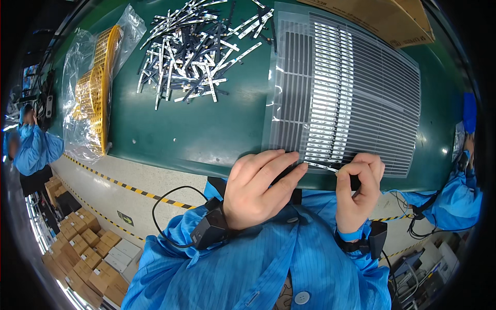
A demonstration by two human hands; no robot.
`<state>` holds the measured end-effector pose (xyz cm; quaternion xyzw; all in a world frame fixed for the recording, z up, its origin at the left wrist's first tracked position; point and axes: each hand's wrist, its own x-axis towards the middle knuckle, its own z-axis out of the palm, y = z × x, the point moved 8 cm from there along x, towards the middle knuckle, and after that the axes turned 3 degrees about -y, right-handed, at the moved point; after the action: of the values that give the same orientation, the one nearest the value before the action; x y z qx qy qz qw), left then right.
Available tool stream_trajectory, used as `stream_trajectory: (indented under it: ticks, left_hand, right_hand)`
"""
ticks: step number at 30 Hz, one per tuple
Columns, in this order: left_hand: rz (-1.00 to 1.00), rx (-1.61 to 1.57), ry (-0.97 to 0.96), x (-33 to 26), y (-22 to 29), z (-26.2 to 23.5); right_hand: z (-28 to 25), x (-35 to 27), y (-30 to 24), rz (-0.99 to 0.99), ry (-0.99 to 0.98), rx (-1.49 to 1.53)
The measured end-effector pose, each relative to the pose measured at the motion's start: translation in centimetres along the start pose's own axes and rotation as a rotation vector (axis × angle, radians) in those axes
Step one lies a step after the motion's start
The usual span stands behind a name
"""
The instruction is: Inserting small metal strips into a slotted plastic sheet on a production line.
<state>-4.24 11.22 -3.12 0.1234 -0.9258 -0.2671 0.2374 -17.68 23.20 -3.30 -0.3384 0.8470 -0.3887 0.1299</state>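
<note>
A thin white-and-black strip (322, 166) lies slanted at the near edge of a clear-covered sheet (385, 119) with dark parallel lines. My right hand (358, 191) pinches the strip's right end between thumb and forefinger, the other fingers curled. My left hand (263, 188) rests with its fingers stretched out at the sheet's lower left, a fingertip touching the strip's left end. Farther up the sheet, a column of similar white strips (325, 93) lies in close rows, split lengthwise by a dark band.
A loose pile of strips (191, 57) lies at the table's far middle. Yellow slotted plastic pieces (95, 93) in clear wrap stand at left. A cardboard box (377, 18) sits beyond the sheet. The green table (206, 134) ends near my body. People in blue sit at both sides.
</note>
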Motion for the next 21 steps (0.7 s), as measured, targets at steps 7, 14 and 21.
stream_trajectory:
  ticks: [7,14,21]
  left_hand:
    - [0.007,0.002,-0.017,0.09,0.09,0.10]
    - [0.008,0.019,-0.030,-0.01,0.05,0.19]
    - [0.012,0.039,-0.044,0.10,0.16,0.08]
  right_hand:
    - [0.08,-0.06,-0.17,-0.027,0.003,-0.056]
    - [0.25,0.07,-0.21,-0.028,0.013,-0.079]
    - [0.25,0.06,-0.10,-0.018,0.011,-0.086]
